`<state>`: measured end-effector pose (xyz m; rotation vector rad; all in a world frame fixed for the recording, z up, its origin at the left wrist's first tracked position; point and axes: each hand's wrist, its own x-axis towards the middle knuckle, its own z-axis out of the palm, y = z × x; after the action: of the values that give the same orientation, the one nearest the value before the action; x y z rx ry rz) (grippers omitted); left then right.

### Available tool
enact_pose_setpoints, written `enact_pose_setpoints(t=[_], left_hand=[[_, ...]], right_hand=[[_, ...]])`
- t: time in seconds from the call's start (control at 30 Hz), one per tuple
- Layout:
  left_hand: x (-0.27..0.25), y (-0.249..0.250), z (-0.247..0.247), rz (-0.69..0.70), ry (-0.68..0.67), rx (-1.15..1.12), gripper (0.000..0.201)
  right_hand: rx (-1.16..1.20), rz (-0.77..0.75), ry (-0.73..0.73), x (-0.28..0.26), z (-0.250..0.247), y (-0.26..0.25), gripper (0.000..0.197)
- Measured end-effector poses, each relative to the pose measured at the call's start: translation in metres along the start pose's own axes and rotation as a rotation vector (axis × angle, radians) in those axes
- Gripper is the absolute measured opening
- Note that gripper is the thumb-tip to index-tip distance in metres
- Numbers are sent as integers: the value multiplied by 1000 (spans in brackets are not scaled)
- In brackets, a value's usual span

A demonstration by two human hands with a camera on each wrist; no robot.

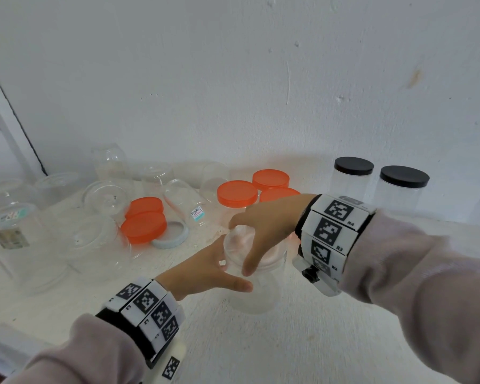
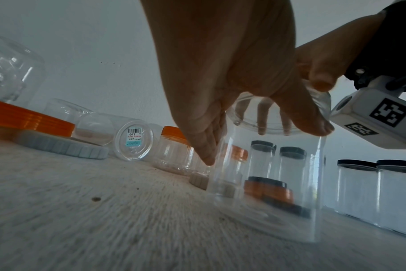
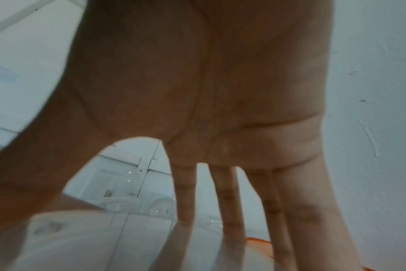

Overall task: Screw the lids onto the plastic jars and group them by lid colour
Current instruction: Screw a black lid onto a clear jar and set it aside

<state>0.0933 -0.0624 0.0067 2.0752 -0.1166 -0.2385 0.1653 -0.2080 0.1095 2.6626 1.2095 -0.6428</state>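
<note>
A clear plastic jar (image 1: pixel 257 295) stands upright on the white table (image 1: pixel 288 350), in front of me. My left hand (image 1: pixel 233 273) grips its upper body from the left, thumb on the near side. My right hand (image 1: pixel 244 245) comes down from above, its fingers and thumb curled round the jar's clear lid (image 1: pixel 237 241). In the left wrist view the jar (image 2: pixel 267 183) fills the middle, with the left hand (image 2: pixel 264 143) wrapped round it and the right hand (image 2: pixel 320 84) on top. The right wrist view shows mostly the right hand (image 3: pixel 151 229), blurred.
Two loose orange lids (image 1: pixel 143 227) and a pale grey lid (image 1: pixel 171 235) lie left of the jar. Three orange-lidded jars (image 1: pixel 237 194) stand behind it. Black-lidded jars (image 1: pixel 404 177) stand at the back right. Several open clear jars (image 1: pixel 100 245) lie at the left. A wall (image 1: pixel 261 79) backs the table.
</note>
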Motion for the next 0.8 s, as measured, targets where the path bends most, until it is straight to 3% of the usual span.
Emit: enact_pose_setpoints(t=[0.23,0.4,0.6,0.8], left_hand=[[1,0,0,7,16,6,98],[2,-3,1,11,33,17,98],[1,-2,1,-4,34,14,82],[1,-1,1,6,23,4,99]], right_hand=[[27,105,66,1,10,-4,99],[53,43,-17,-1,0,-2,101],[23,36,39,2,2,-2,90],[22,101,70,4,7,-3,98]])
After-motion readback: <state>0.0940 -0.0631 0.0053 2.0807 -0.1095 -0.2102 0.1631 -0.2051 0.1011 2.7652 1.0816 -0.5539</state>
